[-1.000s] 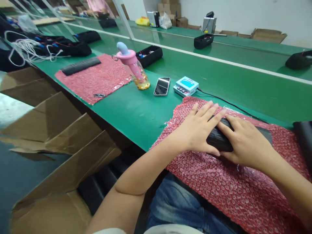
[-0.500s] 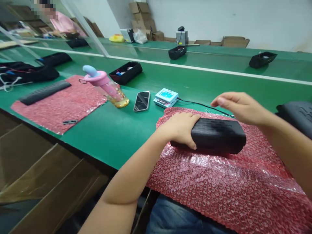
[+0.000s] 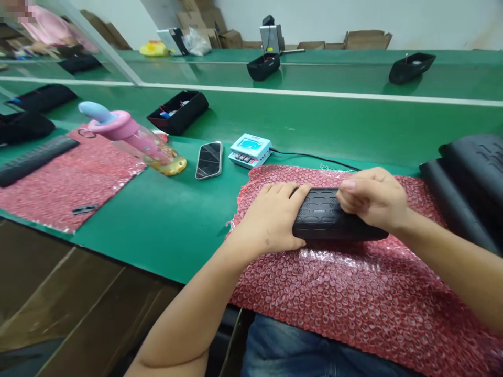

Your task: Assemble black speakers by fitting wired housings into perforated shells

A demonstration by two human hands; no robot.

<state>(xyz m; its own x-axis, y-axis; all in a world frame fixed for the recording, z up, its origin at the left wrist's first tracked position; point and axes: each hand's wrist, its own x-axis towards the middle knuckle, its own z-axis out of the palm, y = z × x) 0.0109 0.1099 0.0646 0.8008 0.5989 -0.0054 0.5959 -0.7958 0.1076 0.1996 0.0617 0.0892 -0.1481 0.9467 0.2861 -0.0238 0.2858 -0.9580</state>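
A black speaker housing (image 3: pixel 322 213) with an oblong-patterned face lies on red bubble wrap (image 3: pixel 338 293). My left hand (image 3: pixel 277 217) is wrapped over its left end, with the thumb along the near side. My right hand (image 3: pixel 371 201) is closed in a fist over the right part of the housing, knuckles up. No object shows in that fist, and it hides part of the patterned face. Whether the fist touches the housing is hard to make out.
Beyond the wrap stand a light-blue device with a screen (image 3: pixel 250 149), a phone (image 3: pixel 209 160) and a pink-lidded bottle (image 3: pixel 137 139). More black housings (image 3: pixel 467 178) are stacked at right. Open housings (image 3: pixel 178 112) sit along the green bench. A person in pink (image 3: pixel 51 26) is far left.
My right hand has come down and left onto the housing and curled from loosely extended fingers into a fist. The housing has rolled so its patterned face shows more. The view has shifted right.
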